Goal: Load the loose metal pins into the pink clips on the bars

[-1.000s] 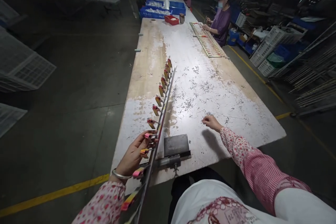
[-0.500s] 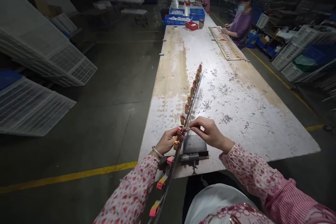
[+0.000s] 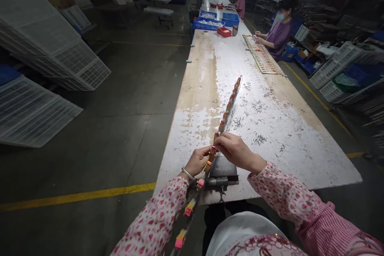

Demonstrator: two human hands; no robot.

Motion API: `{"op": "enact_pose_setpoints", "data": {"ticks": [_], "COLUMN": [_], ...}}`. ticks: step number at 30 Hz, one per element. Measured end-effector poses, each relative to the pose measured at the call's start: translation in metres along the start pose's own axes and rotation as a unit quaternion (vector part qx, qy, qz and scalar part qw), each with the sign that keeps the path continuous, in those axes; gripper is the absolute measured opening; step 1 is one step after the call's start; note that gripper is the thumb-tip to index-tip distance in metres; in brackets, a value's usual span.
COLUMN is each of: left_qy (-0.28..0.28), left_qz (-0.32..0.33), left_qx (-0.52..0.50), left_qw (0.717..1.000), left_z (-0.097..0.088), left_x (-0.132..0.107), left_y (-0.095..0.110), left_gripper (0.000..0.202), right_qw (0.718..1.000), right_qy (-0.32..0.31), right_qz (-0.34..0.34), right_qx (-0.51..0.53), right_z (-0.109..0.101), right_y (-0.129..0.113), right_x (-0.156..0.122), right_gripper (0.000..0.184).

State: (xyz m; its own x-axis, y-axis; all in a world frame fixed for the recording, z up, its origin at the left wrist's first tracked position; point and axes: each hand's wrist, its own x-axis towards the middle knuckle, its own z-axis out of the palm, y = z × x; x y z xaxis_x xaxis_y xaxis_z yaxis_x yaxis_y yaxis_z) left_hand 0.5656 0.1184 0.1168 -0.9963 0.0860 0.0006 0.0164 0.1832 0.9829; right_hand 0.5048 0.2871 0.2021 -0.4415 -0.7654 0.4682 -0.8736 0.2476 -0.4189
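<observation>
A long thin metal bar (image 3: 198,197) runs away from me at a slant, carrying a row of small yellow-and-pink pieces (image 3: 189,209) along its side. My left hand (image 3: 196,162) comes from the left, thumb and fingers closed around one such piece on the bar. Just beyond it, my right hand (image 3: 237,152) reaches the bar from the right with fingertips pinched together beside another piece; what they hold is hidden. Below the hands, a dark metal fixture (image 3: 222,168) with a screw sits at the table's near edge, under the bar.
Scattered thin metal bits (image 3: 258,140) lie on the worn white table (image 3: 312,156). A person in purple (image 3: 279,36) works at a framed rack (image 3: 264,58) on the far right. Blue baskets (image 3: 209,24) and a red tray (image 3: 224,32) stand farther back. White mesh racks (image 3: 39,116) stand left.
The bar's far end has swung right in view. My right hand's fingers have closed in against the bar, and my left hand has shifted slightly right with it.
</observation>
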Motion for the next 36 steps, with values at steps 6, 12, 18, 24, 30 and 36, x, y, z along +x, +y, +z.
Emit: {"op": "enact_pose_setpoints", "data": {"ticks": [6, 12, 18, 24, 30, 36], "left_qy": [0.005, 0.013, 0.017, 0.023, 0.04, 0.091], "left_qz": [0.002, 0.007, 0.007, 0.0, -0.029, -0.115], "left_qx": [0.007, 0.002, 0.004, -0.027, -0.073, -0.122], "left_qw": [1.0, 1.0, 1.0, 0.999, 0.996, 0.982], "left_z": [0.001, 0.001, 0.001, 0.002, 0.001, -0.001], "left_x": [0.0, -0.001, -0.001, -0.002, -0.007, -0.016], "left_y": [0.002, 0.005, 0.0, -0.001, -0.003, 0.003], "left_gripper": [0.026, 0.024, 0.022, 0.02, 0.025, 0.036], "right_qw": [0.999, 0.997, 0.997, 0.997, 0.994, 0.89], "right_qy": [-0.006, -0.004, -0.014, -0.01, 0.066, 0.091], "right_qz": [-0.01, -0.021, -0.018, -0.022, 0.037, 0.433], "right_qx": [-0.049, -0.07, -0.071, -0.069, 0.077, 0.11], "right_z": [0.002, 0.004, 0.008, 0.008, 0.002, 0.017], "right_y": [-0.003, -0.005, -0.003, -0.007, 0.006, 0.121], "right_x": [0.002, 0.003, 0.0, 0.002, -0.011, -0.081], "right_gripper": [0.019, 0.018, 0.018, 0.022, 0.018, 0.027]}}
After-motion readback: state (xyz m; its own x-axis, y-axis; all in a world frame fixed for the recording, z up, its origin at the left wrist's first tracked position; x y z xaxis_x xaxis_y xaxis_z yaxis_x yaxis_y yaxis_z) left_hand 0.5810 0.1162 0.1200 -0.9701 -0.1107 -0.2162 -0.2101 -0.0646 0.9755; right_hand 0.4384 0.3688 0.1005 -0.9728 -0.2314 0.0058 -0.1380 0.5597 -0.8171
